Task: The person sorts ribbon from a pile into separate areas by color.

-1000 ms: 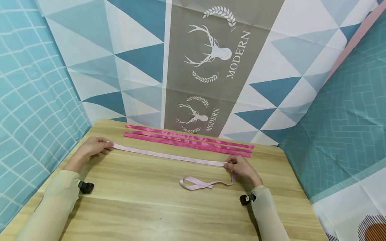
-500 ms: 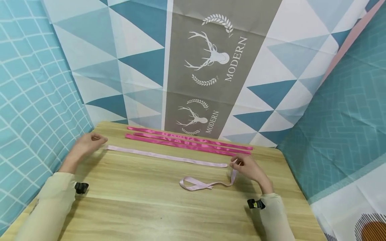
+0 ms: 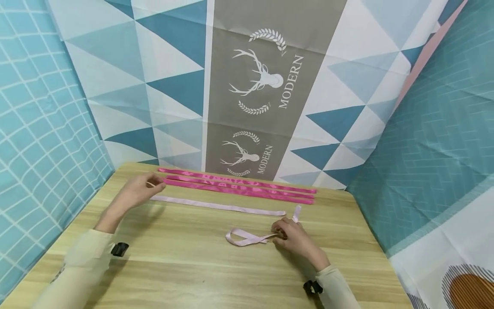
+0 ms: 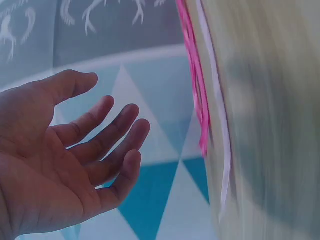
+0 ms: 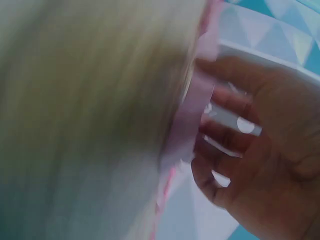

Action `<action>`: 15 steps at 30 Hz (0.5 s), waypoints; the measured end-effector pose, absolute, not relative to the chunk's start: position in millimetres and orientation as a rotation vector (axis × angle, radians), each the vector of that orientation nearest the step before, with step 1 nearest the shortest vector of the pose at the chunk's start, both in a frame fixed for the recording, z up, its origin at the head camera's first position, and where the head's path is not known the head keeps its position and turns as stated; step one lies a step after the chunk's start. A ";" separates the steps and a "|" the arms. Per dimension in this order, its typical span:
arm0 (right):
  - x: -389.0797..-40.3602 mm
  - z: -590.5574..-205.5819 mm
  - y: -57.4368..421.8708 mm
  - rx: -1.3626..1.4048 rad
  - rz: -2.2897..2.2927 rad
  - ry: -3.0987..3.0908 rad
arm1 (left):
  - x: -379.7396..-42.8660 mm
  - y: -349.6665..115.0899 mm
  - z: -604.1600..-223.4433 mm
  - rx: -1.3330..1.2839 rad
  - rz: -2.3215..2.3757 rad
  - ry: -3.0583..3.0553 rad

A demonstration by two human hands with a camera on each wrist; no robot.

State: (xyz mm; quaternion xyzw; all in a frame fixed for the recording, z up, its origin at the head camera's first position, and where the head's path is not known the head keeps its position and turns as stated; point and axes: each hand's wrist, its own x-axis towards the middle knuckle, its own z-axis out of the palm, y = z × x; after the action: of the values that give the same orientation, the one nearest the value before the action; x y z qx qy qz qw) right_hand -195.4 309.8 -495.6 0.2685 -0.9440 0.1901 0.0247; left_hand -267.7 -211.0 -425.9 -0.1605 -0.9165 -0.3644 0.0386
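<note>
My left hand (image 3: 140, 189) is raised over the left end of a pale pink ribbon (image 3: 220, 206) that lies straight across the wooden table. In the left wrist view this hand (image 4: 82, 150) has its fingers loosely bent, with nothing in them. My right hand (image 3: 297, 240) has its fingers curled round a second, loose pale pink ribbon (image 3: 248, 237). One part of that ribbon forms a crossed loop left of the hand; its other end sticks out beyond the knuckles. In the blurred right wrist view, the ribbon (image 5: 187, 115) runs between thumb and fingers.
Three bright pink ribbons (image 3: 231, 185) lie side by side near the back edge of the table (image 3: 173, 262). Behind stands a patterned cloth (image 3: 247, 77) with deer prints. A blue checked cloth (image 3: 34, 128) borders the left side, a teal one (image 3: 436, 141) the right.
My left hand has let go of the straight ribbon's left end and moved up, then right. My right hand has left its right end and come down along the loose ribbon, toward the loop.
</note>
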 end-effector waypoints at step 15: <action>-192.5 -454.1 293.5 0.920 0.995 -2.909 | -245.1 -136.1 -429.2 -0.973 -1.125 -2.808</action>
State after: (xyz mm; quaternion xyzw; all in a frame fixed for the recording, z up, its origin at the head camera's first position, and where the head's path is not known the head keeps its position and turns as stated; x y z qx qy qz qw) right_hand -192.5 293.5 -454.1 0.2864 -0.9060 0.3098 -0.0338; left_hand -245.1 -136.1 -429.2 -0.3062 -0.8836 -0.3538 -0.0180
